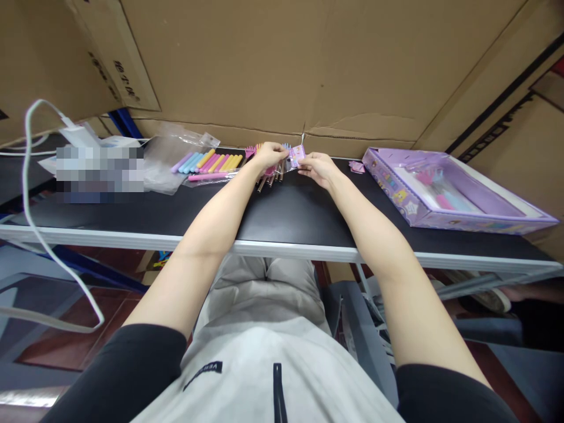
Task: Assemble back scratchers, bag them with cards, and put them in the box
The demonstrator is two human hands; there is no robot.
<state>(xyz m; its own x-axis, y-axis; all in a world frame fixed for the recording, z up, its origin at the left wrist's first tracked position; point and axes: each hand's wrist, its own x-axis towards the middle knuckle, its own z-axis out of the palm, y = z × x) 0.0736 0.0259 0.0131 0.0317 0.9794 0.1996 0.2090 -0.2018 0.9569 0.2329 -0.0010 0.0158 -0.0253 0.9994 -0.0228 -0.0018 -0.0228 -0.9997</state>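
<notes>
Through the head camera I am looking down at two bare hands working over a black counter (299, 217). My right hand (319, 167) is grasping a small purple card (296, 155), its thumb and fingers pinching the card at the lower right edge. My left hand (271, 155) is bending in from the other side, its fingers bunching at the card's left edge; I cannot tell whether they are gripping the card or something beside it. The card is sitting just above the counter, between the two hands, near the back.

Below and beside my left hand, forks (249, 151) with pink, orange and blue heads are lying in a bunch, their metal shafts pointing toward me and my hand partly covering them. Further left, a row of coloured sticks (211, 162) in purple, blue, yellow and pink is resting on the counter, with one pink stick (207, 176) lying crosswise in front. Clear plastic bags (165, 161) are spreading out beyond the row.

To the right, some pink cards (356, 167) are lying near a purple box (396, 191), which is holding more forks and sticks. Cardboard (286, 70) is standing behind everything.
</notes>
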